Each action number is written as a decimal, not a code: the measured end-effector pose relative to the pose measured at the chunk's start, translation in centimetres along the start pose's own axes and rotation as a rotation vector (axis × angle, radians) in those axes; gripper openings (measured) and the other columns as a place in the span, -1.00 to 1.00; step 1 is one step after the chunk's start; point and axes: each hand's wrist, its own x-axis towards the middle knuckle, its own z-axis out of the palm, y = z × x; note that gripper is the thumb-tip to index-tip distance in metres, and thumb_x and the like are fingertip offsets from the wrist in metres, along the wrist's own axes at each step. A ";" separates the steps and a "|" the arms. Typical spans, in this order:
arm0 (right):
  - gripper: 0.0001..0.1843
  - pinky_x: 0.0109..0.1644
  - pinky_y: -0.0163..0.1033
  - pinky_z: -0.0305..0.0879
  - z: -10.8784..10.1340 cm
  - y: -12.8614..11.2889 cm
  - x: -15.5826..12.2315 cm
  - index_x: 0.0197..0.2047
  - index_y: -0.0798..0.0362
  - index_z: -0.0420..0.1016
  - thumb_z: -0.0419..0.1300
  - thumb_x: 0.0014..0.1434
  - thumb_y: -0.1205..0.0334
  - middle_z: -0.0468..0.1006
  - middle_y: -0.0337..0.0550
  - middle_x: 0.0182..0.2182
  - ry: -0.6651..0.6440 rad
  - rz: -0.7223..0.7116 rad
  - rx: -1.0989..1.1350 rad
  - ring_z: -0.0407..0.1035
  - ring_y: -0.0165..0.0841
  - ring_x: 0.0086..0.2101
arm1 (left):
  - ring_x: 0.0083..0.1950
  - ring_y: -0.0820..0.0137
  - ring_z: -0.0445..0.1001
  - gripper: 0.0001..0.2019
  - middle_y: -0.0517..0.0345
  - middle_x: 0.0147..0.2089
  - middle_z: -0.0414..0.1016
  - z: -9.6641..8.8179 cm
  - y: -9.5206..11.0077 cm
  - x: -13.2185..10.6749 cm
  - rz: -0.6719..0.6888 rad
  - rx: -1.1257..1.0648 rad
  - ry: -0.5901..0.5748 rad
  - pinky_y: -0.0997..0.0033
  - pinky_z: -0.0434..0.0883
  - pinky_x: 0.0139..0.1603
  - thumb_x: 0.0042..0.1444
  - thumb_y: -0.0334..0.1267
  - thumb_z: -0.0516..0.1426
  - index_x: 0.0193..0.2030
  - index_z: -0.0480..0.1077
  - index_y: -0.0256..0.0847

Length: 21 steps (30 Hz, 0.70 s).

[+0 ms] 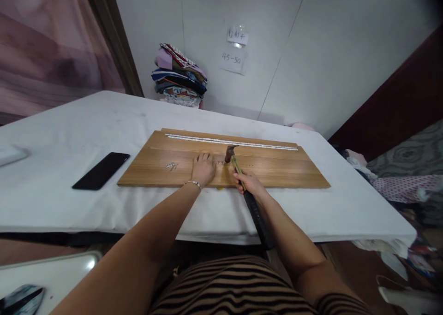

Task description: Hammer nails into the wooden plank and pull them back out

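Note:
A long wooden board (284,167) lies on a white table (62,139). My right hand (249,182) is closed around the shaft of a hammer (232,158), whose head rests low over the board's middle. My left hand (203,167) lies on the board just left of the hammer head, fingers curled together near it; whether it pinches a nail is too small to see. A few loose nails (171,166) lie on the board to the left of that hand. A white strip (231,142) runs along the board's far edge.
A black phone (101,170) lies on the table left of the board. Folded fabrics (180,75) are stacked at the wall behind the table. Paper labels (235,50) hang on the wall. Cloth and clutter (401,186) sit at the right.

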 end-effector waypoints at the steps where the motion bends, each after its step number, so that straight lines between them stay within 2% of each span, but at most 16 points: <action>1: -0.70 -0.66 -0.38 -0.02 0.0 0.0 0.0 -0.32 -0.02 0.31 0.31 -0.07 0.09 0.28 -0.47 -0.66 -0.001 -0.007 0.006 0.08 -0.54 -0.71 | 0.36 0.04 0.35 -0.60 -0.22 0.32 0.45 -0.1 0.0 0.0 0.001 0.002 0.001 0.01 0.22 0.34 0.39 -0.24 -0.08 0.18 0.47 -0.27; 21: -0.69 -0.67 -0.37 -0.03 -0.1 0.1 0.0 -0.28 -0.01 0.32 0.31 -0.04 0.09 0.28 -0.49 -0.66 0.016 0.001 0.007 0.08 -0.54 -0.72 | 0.32 0.04 0.38 -0.61 -0.24 0.31 0.47 1.1 -0.4 0.3 0.008 -0.020 0.051 -0.01 0.25 0.32 0.38 -0.24 -0.06 0.16 0.49 -0.27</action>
